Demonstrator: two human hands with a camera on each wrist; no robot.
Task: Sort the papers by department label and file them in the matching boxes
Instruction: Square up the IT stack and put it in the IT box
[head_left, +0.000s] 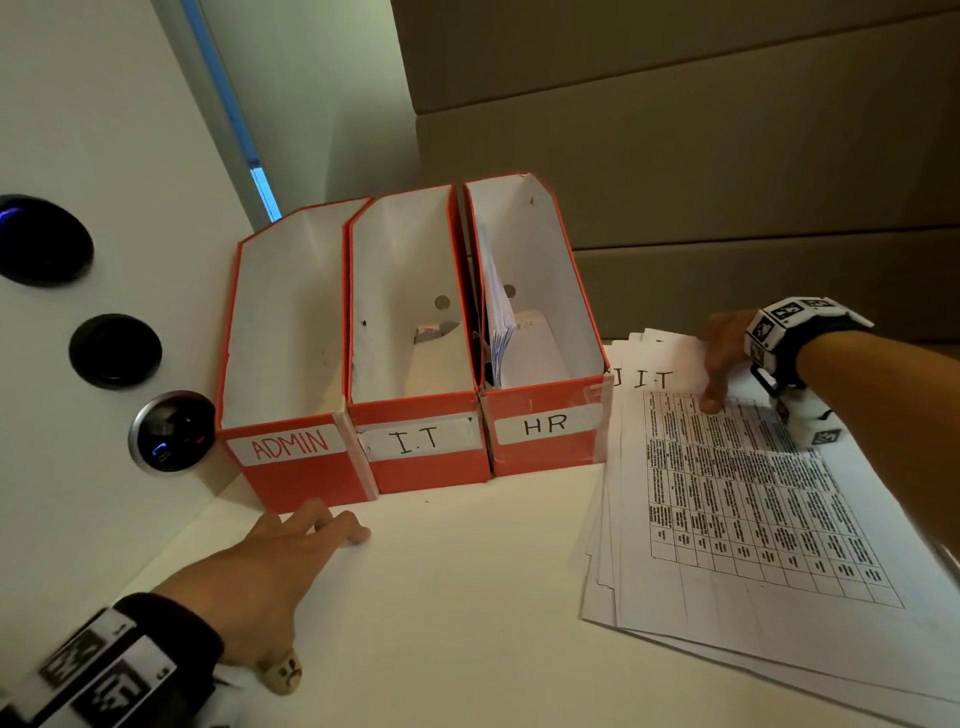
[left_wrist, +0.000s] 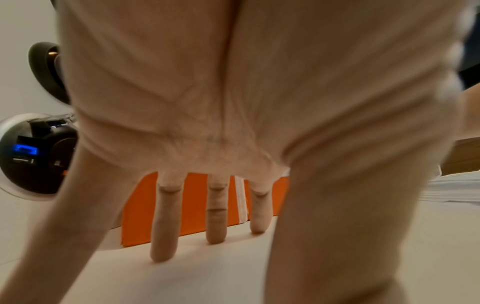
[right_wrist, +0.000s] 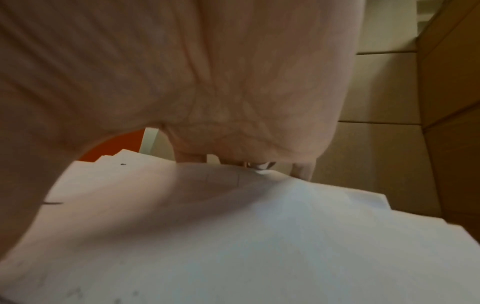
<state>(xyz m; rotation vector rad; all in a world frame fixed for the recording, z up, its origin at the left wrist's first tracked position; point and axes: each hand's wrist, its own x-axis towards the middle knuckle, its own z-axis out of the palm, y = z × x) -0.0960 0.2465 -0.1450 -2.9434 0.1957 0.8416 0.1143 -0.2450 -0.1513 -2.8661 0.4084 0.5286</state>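
Observation:
Three orange file boxes stand side by side at the back of the table: ADMIN (head_left: 291, 447), I.T (head_left: 415, 441) and HR (head_left: 545, 426). Only the HR box holds upright papers (head_left: 501, 332). To their right lies a fanned stack of papers (head_left: 753, 519); its top sheet carries a printed table and the handwritten mark I.T (head_left: 649, 379). My right hand (head_left: 719, 364) pinches that sheet's far edge, thumb on top, fingers tucked behind; the sheet (right_wrist: 259, 205) bulges up toward the fingers. My left hand (head_left: 311, 525) rests on the table before the ADMIN box, fingers (left_wrist: 215, 226) straight and empty.
The white wall on the left carries three round black fittings, the nearest (head_left: 171, 431) ringed in silver with a blue light. Brown cardboard boxes (head_left: 727, 156) are stacked behind the file boxes and papers. The white table (head_left: 441, 597) stretches between my hands.

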